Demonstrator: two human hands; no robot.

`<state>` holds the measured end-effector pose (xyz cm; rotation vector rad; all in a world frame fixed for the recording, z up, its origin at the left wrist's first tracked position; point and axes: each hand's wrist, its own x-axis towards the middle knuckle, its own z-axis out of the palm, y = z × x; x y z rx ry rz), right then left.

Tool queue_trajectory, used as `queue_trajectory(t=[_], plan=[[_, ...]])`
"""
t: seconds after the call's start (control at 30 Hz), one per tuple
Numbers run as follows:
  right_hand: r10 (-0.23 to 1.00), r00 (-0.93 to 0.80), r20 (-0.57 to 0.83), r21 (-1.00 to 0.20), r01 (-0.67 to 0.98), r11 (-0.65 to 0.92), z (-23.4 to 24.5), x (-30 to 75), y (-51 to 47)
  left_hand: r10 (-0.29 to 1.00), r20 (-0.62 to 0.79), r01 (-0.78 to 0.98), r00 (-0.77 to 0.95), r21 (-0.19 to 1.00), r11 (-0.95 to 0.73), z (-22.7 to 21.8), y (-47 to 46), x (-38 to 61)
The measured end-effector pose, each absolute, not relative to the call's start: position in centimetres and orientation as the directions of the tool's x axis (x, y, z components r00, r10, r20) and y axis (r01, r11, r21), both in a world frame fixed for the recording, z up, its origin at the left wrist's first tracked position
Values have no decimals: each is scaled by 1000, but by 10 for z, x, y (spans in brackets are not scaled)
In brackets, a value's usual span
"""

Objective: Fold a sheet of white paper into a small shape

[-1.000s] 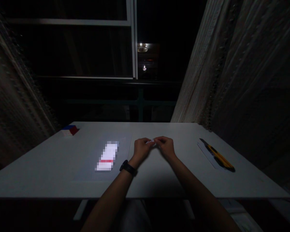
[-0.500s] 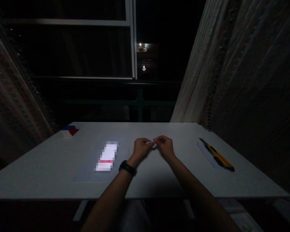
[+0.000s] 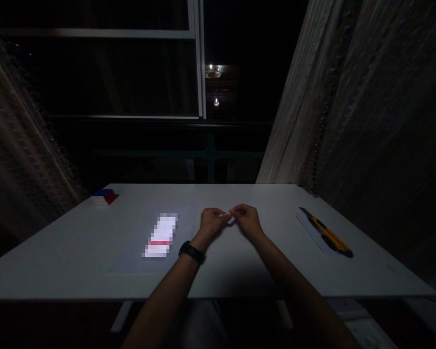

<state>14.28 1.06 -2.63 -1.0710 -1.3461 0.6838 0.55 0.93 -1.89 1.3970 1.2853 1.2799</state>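
Between my two hands is a small white piece of paper (image 3: pixel 230 219), partly hidden by the fingers. My left hand (image 3: pixel 212 224), with a dark watch (image 3: pixel 191 251) on its wrist, pinches the paper from the left. From the right, my right hand (image 3: pixel 247 221) pinches the same piece, fingertips close to those of the left. Both hands are over the middle of the white table (image 3: pixel 225 281). Fine folds in the paper are too small and dark to make out.
Left of my hands, a lit, blurred-out phone (image 3: pixel 162 235) lies on a pale sheet (image 3: pixel 127 261). A blue, white and red cube (image 3: pixel 104 197) sits at the far left. On the right, a yellow and black utility knife (image 3: pixel 329 232) lies beside white paper (image 3: pixel 310 235). Curtains (image 3: pixel 294 97) hang behind.
Both hands keep their pinch on the paper and have shifted only very slightly to the left. Everything else on the table stays where it was.
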Motion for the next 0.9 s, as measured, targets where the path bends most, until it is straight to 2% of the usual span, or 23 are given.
queue_trajectory(t=[0.2,0.53,0.7,0.9], plan=[[909,131,396,-913,160,375,-24,145,10,991,135,148,-19,980,-130,-18,9,5],[891,147,429,-903,69,423,-16,143,4,997,78,-5,16,997,-78,-14,5,8],[895,156,419,-908,84,411,-18,146,7,988,69,-75,137,995,-60,-8,1,6],[899,174,401,-916,56,398,-22,149,12,980,95,45,176,994,-105,-6,0,3]])
